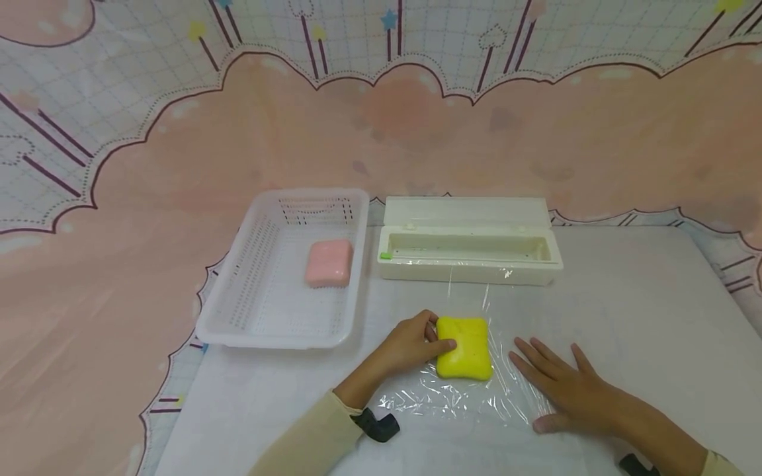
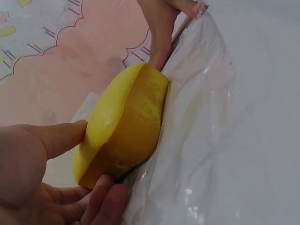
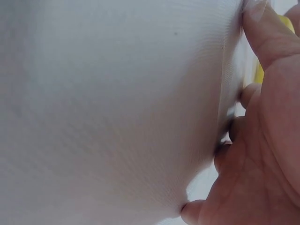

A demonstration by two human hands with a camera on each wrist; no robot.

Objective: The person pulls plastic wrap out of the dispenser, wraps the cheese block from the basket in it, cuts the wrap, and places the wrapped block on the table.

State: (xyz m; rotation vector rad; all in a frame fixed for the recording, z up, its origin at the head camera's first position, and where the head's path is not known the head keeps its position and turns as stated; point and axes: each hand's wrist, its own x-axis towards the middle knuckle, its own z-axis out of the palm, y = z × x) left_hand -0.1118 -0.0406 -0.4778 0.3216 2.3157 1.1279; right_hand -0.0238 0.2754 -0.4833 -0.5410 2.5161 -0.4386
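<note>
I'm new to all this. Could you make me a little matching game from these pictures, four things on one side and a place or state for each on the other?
1. Yellow block
2. Pink block
3. Long white box
4. Right hand

A. Inside the white basket
B. Fingers spread
C. Held by the left hand
D. Lid open

Pairs: 1-C, 2-A, 3-D, 4-B

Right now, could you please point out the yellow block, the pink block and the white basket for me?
Yellow block (image 1: pixel 469 350), head view: middle of its upper face.
Pink block (image 1: pixel 329 262), head view: middle of its upper face.
White basket (image 1: pixel 274 341), head view: its near rim.
</note>
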